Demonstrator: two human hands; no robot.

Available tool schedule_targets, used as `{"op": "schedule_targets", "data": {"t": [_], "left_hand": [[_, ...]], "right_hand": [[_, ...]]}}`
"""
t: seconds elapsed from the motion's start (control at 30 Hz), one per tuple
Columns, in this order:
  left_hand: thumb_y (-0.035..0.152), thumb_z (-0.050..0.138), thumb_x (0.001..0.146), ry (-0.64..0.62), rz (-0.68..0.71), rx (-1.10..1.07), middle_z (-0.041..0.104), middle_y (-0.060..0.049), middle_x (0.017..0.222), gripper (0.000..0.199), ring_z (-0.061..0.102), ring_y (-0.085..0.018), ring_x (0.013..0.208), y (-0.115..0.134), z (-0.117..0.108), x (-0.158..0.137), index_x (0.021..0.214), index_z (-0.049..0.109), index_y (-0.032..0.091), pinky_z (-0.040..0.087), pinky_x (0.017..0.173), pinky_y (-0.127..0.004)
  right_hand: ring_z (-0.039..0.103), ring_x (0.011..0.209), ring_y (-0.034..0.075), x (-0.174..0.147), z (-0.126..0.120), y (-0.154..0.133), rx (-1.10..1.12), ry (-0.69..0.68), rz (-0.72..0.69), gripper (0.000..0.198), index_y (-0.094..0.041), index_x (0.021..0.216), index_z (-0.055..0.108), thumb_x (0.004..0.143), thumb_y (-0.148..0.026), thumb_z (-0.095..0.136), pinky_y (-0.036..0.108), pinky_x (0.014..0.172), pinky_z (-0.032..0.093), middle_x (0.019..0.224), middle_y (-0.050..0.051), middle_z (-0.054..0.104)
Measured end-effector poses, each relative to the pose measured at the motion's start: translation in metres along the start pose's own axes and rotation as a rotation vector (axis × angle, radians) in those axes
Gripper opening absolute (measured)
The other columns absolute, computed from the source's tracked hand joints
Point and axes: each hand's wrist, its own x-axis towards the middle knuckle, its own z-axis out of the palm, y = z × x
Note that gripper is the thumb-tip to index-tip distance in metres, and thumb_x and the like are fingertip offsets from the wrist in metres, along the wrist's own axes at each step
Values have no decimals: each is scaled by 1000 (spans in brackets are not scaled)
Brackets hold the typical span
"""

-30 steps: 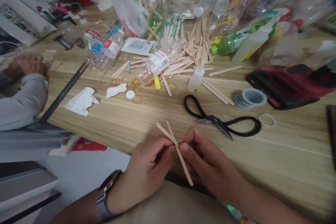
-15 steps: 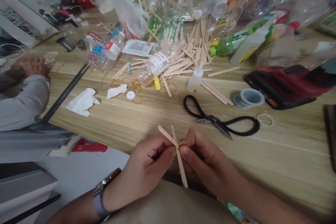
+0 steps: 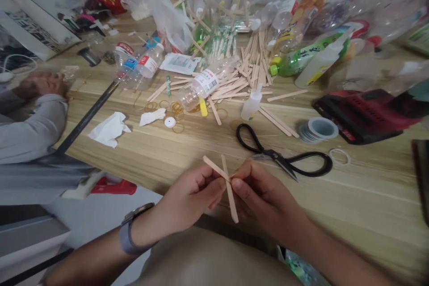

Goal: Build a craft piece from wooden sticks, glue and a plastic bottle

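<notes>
Pinching a pair of crossed wooden sticks, the person appeared to be at the step of setting or binding their joint. The left hand had its grip closed on the crossing; the right hand had its grip closed on the same joint, though whether a band lay under those fingers was too small to tell. The sticks were held at the near edge of the desk, just short of the black scissors. The next move probably called for keeping the angle firm. Compared with a second earlier, the upper tips stood wider apart and the lower stick end pointed more steeply down.
</notes>
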Motion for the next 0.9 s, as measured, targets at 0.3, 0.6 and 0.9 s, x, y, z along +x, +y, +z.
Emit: {"op": "schedule_targets", "data": {"t": [0.3,0.6,0.9], "left_hand": [[50,68,80,116,-166,-299,38,10,52,35,20,-5,45,9,-8,1,78,51,19,14,42,-20],[49,71,75,25,-277,-402,35,10,50,37,15,-5,45,6,-9,4,75,49,20,7,42,-23],[48,69,77,-95,-256,-401,36,10,50,36,18,-5,44,6,-10,2,73,47,20,10,41,-21]], "right_hand": [[54,57,12,5,-7,-14,-287,73,-85,32,-21,80,61,95,-46,49,22,51,44,63,-1,59],[65,75,15,7,-12,-4,-464,237,-252,15,-23,97,71,90,-27,58,26,68,53,87,3,72],[55,129,15,9,-19,-10,-421,-53,-493,42,-31,130,62,92,-14,61,31,106,47,130,2,67]]}}
